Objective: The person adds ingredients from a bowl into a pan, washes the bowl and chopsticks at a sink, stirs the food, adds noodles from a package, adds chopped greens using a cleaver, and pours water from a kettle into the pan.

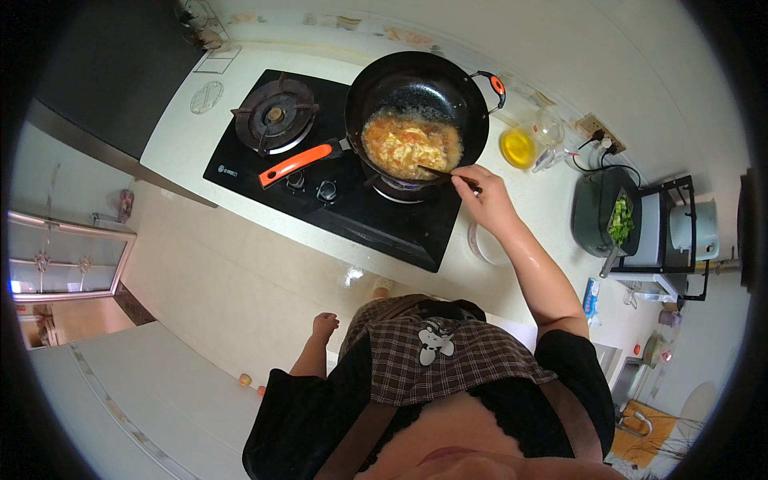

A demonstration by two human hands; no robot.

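Observation:
My right hand (487, 197) grips dark chopsticks (437, 171), their tips in a soupy mix of egg and tomato (411, 147). The mix lies in the lower part of a black wok (414, 78), which sits over a lit burner with a blue flame. An orange-and-black long handle (295, 165) sticks out from the wok's left side, and an orange-topped loop handle (497, 84) is on the far right. Away from the counter, my left hand (326, 324) hangs beside my body with its fingers curled and nothing visible in them.
The black gas hob (384, 228) has a second burner (275, 114) on the left. Right of the wok stand a glass oil jug (521, 147) and a clear bowl (487, 243) partly behind my arm. Chopped greens (621, 220) lie on a knife blade near a black rack (663, 264).

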